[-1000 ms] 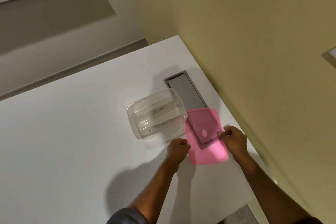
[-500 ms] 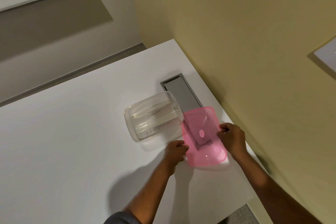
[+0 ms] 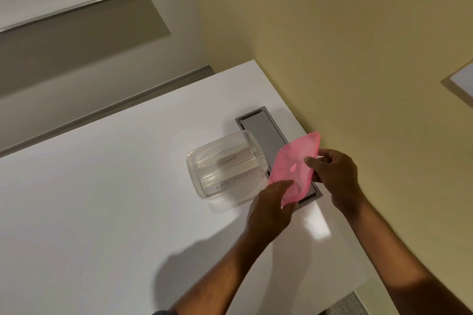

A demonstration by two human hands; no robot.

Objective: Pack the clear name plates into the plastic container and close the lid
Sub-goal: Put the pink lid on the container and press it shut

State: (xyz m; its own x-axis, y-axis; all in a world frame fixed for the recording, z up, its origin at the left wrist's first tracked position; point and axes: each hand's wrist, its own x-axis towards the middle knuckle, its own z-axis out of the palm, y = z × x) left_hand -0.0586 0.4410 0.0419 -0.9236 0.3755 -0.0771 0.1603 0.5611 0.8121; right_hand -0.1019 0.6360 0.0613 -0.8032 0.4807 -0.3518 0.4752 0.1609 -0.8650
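A clear plastic container (image 3: pixel 194 176) stands open on the white table (image 3: pixel 102 199). Inside lie two clear name plates, one lettered ELEPHANT (image 3: pixel 227 161) and one lettered BATMAN (image 3: pixel 230 184). A translucent pink lid (image 3: pixel 294 158) is held tilted in the air just right of the container. My left hand (image 3: pixel 271 210) grips the lid's near lower edge. My right hand (image 3: pixel 335 174) grips its right edge, thumb on top.
A grey metal cable hatch (image 3: pixel 266 133) is set into the table behind and right of the container, partly hidden by the lid. A yellow wall (image 3: pixel 332 46) runs along the table's right edge. The table's far edge lies beyond the container.
The pink lid has been lifted off the table and tilted up on edge beside the container. Both hands rose with it, and the view moved closer.
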